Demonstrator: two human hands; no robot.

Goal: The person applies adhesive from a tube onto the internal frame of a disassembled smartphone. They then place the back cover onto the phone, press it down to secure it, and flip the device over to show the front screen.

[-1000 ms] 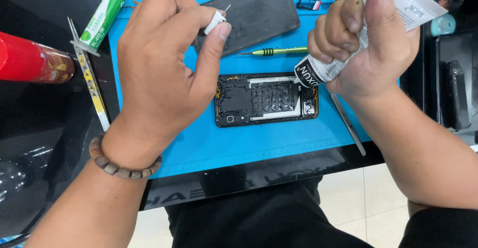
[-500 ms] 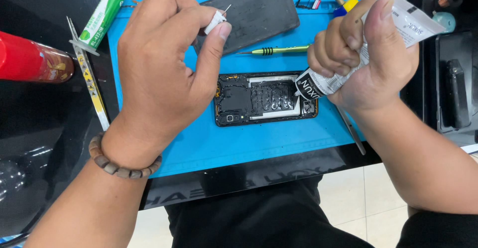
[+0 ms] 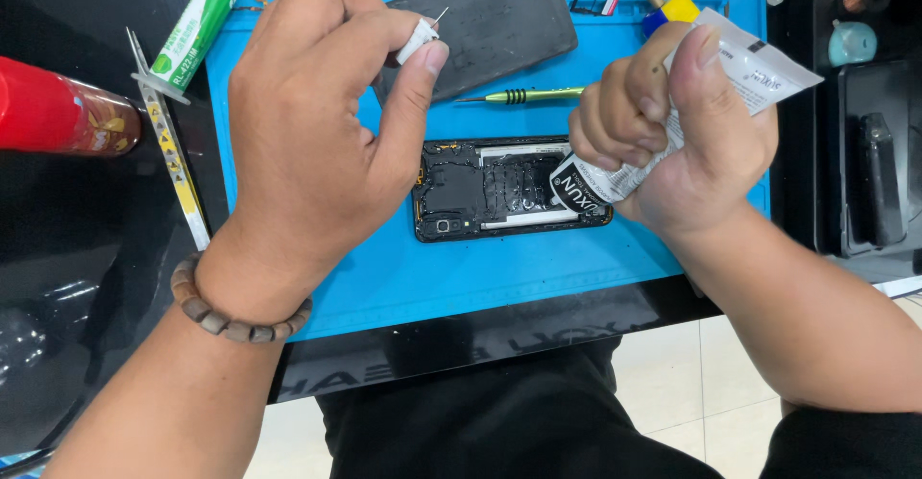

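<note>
The blue mat (image 3: 384, 277) is covering the counter, with both hands working above it. The left hand (image 3: 317, 143) is pinching a small white pin-tipped cap (image 3: 418, 41) between thumb and fingertips, holding the same pose as 1 second ago. The right hand (image 3: 672, 123) is clenching a white squeeze tube (image 3: 749, 61); over the last second it has been sliding left and settling lower, so the tube's black nozzle end (image 3: 581, 191) is now lying over the right part of the opened phone (image 3: 480, 191). I judge this brings the nozzle into reach of the phone's interior. The tube's long axis is running diagonally, crimped tail toward the upper right, nozzle toward the lower left. The phone is lying flat at the mat's middle, long axis left to right. A green screwdriver (image 3: 523, 96) is lying just above it.
</note>
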